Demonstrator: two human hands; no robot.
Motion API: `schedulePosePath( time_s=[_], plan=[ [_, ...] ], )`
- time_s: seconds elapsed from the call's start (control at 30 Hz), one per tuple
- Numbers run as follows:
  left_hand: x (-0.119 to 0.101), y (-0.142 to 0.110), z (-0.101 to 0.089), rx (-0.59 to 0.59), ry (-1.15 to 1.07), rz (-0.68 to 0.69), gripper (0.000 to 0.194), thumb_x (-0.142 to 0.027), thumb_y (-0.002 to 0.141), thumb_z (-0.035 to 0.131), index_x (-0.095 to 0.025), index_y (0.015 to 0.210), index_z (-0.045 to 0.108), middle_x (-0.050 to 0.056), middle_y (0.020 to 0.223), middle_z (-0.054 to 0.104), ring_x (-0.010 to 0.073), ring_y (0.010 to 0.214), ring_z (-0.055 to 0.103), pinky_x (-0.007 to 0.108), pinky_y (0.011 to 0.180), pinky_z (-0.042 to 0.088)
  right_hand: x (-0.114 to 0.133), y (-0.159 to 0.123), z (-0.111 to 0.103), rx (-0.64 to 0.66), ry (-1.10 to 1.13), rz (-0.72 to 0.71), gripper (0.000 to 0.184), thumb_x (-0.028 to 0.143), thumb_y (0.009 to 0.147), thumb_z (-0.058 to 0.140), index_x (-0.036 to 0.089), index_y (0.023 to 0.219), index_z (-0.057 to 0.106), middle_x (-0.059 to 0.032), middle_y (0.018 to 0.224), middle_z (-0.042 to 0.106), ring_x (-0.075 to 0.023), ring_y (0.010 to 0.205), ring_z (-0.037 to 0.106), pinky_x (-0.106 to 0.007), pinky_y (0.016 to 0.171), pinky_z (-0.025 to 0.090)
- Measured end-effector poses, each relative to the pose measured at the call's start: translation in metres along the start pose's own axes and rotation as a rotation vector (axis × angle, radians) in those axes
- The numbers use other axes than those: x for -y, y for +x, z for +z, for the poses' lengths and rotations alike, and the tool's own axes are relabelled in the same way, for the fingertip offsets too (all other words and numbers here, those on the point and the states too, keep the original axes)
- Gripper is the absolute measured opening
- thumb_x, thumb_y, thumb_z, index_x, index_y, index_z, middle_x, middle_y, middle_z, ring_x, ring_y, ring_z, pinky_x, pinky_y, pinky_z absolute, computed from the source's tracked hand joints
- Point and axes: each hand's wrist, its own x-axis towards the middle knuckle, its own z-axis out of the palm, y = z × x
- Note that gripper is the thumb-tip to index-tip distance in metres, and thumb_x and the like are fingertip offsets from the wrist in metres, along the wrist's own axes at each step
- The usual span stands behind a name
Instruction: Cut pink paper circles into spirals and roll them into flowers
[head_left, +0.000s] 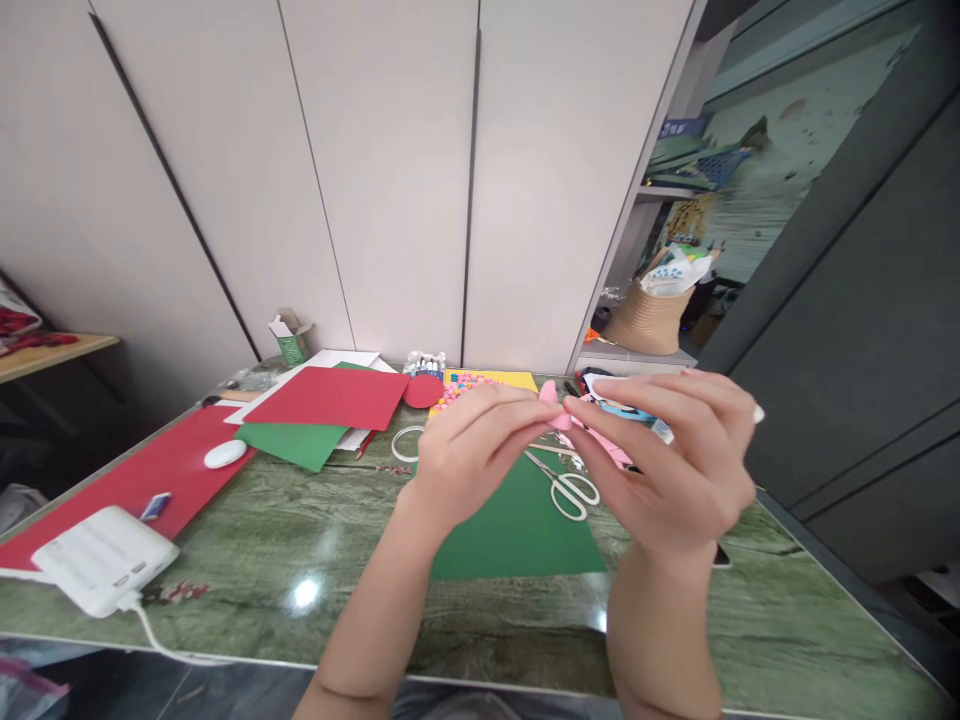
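Both hands are raised above the table, fingertips together around a small curved pink paper piece (555,405). My left hand (480,450) pinches its left and lower side. From the right, my right hand (667,450) holds it between thumb and index finger, the other fingers bent and lifted. Part of the piece is hidden by the fingertips. Below the hands lies a green paper sheet (510,530). White-handled scissors (571,492) rest on that sheet, between the two wrists. Pink paper (611,448) shows partly behind my right hand.
Red paper (322,397) and green paper (300,442) overlap at the back left. Colourful small balls (461,385) lie on a yellow sheet (521,380). A white tape roll (405,444), a white mouse (225,454) and a white cabled device (105,560) are on the table.
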Motion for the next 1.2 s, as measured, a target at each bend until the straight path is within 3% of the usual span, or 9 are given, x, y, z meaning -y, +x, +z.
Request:
schedulePosePath(
  time_s=[0.47,0.7,0.97,1.2],
  plan=[
    [0.023,-0.010,0.018,-0.072,-0.274,-0.329,0.023,-0.009,0.075,0.066,-0.026,0.089,0.070,-0.002,0.083,0.072,0.0110,0.079,0.064,0.026,0.072,0.052,-0.013,-0.012,0.036,-0.051,0.173,0.120,0.023,0.021,0.071,0.074,0.032,0.090,0.071,-0.0006,0.089,0.068,-0.0210,0.086,0.059,-0.038,0.075,0.048],
    [0.026,-0.013,0.022,-0.119,-0.277,-0.295,0.022,-0.009,0.074,0.067,-0.024,0.089,0.069,0.000,0.084,0.072,0.0118,0.078,0.065,0.027,0.071,0.053,-0.013,-0.014,0.042,-0.053,0.258,0.177,0.023,0.019,0.073,0.072,0.032,0.091,0.070,0.0005,0.089,0.067,-0.0202,0.087,0.059,-0.038,0.074,0.048],
    [0.034,-0.020,0.030,-0.159,-0.030,-0.154,0.026,-0.007,0.075,0.064,-0.023,0.095,0.067,0.001,0.086,0.072,0.0119,0.080,0.065,0.026,0.072,0.054,-0.017,-0.015,0.042,-0.031,0.056,0.028,0.029,0.020,0.072,0.072,0.031,0.099,0.067,-0.0001,0.088,0.070,-0.0207,0.085,0.058,-0.039,0.078,0.042],
    [0.028,-0.023,0.041,-0.273,-0.251,-0.328,0.026,-0.009,0.074,0.065,-0.025,0.095,0.069,0.002,0.089,0.072,0.0136,0.083,0.066,0.029,0.074,0.055,-0.016,-0.017,0.041,-0.113,0.002,-0.015,0.035,0.022,0.072,0.073,0.034,0.104,0.065,0.0014,0.085,0.070,-0.0192,0.081,0.058,-0.037,0.076,0.043]
  ],
)
